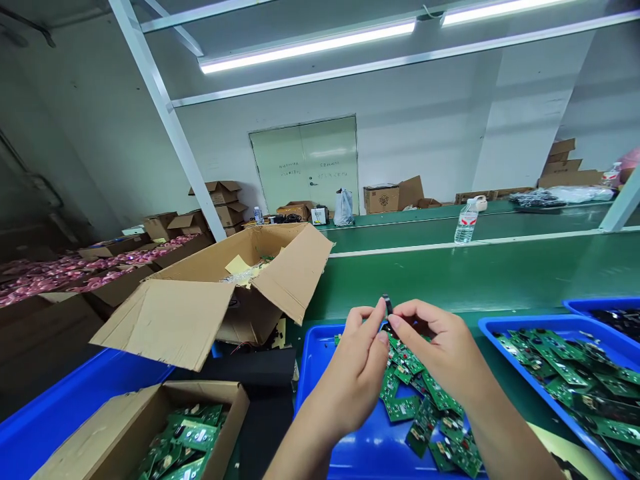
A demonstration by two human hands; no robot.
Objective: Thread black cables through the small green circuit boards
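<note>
The left hand and the right hand meet just right of the middle of the frame, each with its grip closed at the fingertips on one small black piece. The piece stands nearly upright between them, its top poking above the fingers; its lower end is partly hidden.

Beneath the hands, at the bottom centre, lies a blue tray holding a loose heap of green circuit boards, some overlapping, with bare blue showing toward the lower edge. The hands are above the tray, and the forearms cover parts of it.

At the right of the frame, a second blue tray is piled with more boards, and behind it the corner of a third tray holds dark parts. A pale yellow sheet shows at the lower right.

Left of centre, a large open carton spreads its flaps, with yellowish paper inside. At the lower left, a smaller carton holds green boards, beside a blue bin.

The green counter stretches behind the hands; a water bottle stands on it at the centre right. Farther back, a pale double door sits at the upper centre, under a bright tube light.
</note>
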